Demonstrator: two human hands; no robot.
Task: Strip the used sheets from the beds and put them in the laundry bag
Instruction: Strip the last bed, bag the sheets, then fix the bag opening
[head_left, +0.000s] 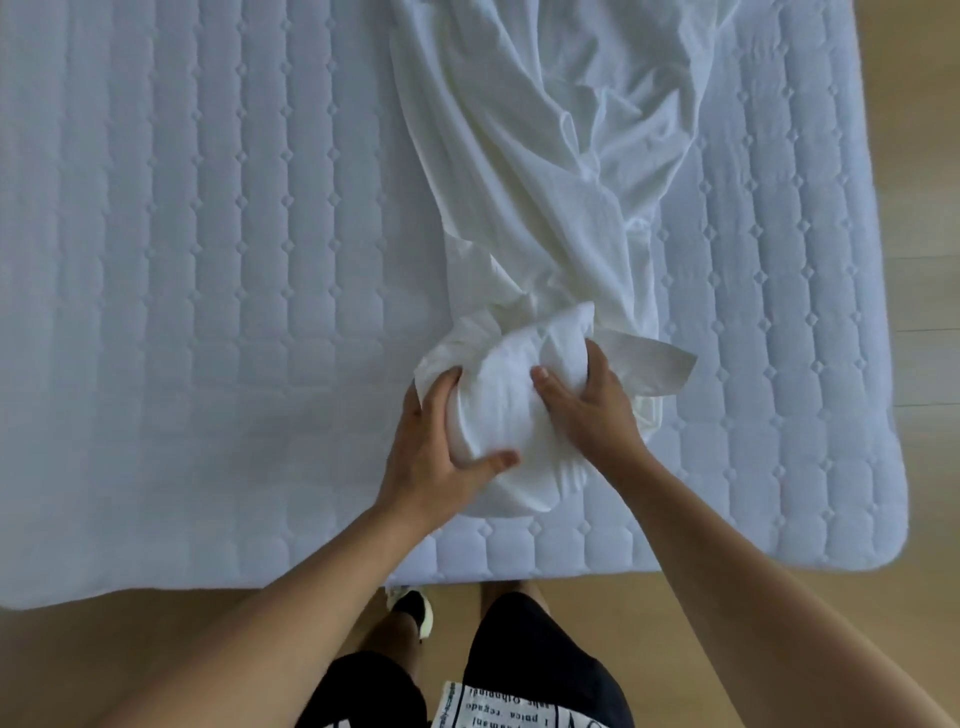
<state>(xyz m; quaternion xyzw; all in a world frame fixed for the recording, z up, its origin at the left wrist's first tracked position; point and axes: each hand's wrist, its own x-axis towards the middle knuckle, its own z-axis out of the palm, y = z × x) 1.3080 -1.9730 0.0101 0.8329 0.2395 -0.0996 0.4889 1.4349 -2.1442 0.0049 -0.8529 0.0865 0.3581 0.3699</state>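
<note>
So the far left is just bare quilted mattress pad (208, 260), white with that stitched diamond pattern, covering the bed all the way across. Coming in from the bottom left, the left hand (441, 447) is clamped on the near end of the white sheet (519, 234), fingers (447, 382) curled over the top of the wad and thumb hooked around the front of it. That wad sits on the mattress close to the foot edge, a bit right of center, and the rest of the sheet trails away from it in a long rumpled rope toward the head of the bed, fanning out wider up there. Right hand (587, 410) grips the other side of the same wad, thumb pressed into the fabric, fingers wrapped around the far side. A loose flap sticks out just past it. Wooden floor (924, 208) shows along the right side, plus down below, where there's a black-and-white sneaker (413, 608).
</note>
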